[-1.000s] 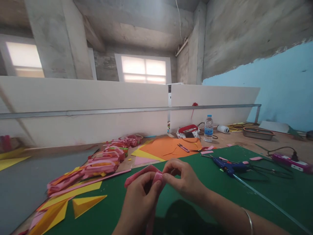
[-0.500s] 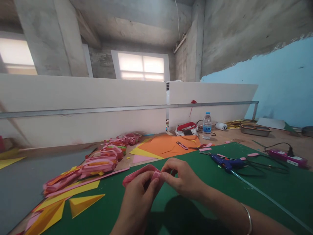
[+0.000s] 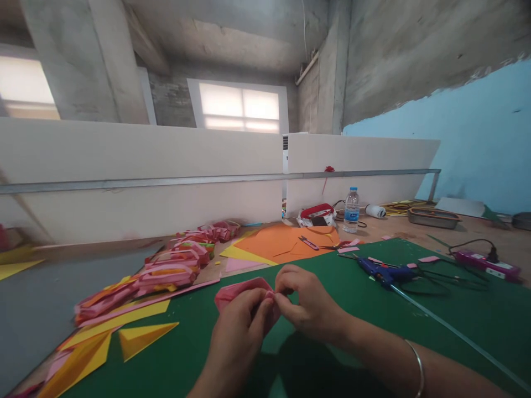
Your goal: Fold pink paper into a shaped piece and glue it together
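Observation:
A folded pink paper piece (image 3: 232, 293) is held above the green cutting mat (image 3: 332, 298). My left hand (image 3: 244, 326) grips it, thumb and fingers closed near its right end. At that same end my right hand (image 3: 305, 298) pinches the pink paper between thumb and fingertips, touching the left thumb. Part of the paper is hidden behind the left hand. To the left lies a heap of pink and orange folded paper pieces (image 3: 170, 268). A folded yellow paper triangle (image 3: 145, 340) rests on the mat in front of it.
A blue glue gun (image 3: 385, 273) with a long clear glue stick (image 3: 456, 331) lies at the right. Behind are orange paper sheets (image 3: 269, 243), a pink-handled cutter (image 3: 309, 243), a water bottle (image 3: 352, 210) and a purple power strip (image 3: 487, 264). A white panel (image 3: 145, 149) stands across the back.
The pink paper has turned slightly in my hands, showing more of its broad face. Both hands stay close together at its end. The view has tilted a little.

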The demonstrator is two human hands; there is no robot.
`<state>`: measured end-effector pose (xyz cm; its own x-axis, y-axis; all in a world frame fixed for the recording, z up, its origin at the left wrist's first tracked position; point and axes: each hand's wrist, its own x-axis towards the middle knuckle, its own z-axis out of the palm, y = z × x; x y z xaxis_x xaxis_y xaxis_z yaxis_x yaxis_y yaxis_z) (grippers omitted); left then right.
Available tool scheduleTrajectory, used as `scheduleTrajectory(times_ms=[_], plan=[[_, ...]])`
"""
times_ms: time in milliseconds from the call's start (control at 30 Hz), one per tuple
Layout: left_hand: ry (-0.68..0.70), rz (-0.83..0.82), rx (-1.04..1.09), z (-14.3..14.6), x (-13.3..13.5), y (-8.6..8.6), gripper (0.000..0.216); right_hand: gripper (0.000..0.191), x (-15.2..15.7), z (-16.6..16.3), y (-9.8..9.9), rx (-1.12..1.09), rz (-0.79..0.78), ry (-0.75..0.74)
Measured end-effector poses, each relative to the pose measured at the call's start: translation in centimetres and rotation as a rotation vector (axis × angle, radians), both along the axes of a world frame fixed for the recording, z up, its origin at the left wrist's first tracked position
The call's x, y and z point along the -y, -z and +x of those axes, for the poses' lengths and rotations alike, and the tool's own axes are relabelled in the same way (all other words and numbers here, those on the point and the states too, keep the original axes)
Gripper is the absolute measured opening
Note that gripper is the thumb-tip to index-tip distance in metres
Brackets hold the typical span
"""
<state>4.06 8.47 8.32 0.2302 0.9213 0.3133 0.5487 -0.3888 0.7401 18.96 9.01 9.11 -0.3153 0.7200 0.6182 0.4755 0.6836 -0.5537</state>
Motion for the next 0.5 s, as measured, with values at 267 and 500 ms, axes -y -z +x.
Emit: scheduleTrajectory(times_ms=[267, 500], plan=[[-0.045, -0.023, -0.16, -0.6, 0.8, -1.7, 0.029, 0.016, -0.4, 0.9, -0.8, 0.008, -0.019, 0.106], [-0.019, -0.059, -0.168, -1.2, 0.9, -1.8, 0.028, 0.017, -0.6, 1.2, -1.0, -0.037, -0.042, 0.119]])
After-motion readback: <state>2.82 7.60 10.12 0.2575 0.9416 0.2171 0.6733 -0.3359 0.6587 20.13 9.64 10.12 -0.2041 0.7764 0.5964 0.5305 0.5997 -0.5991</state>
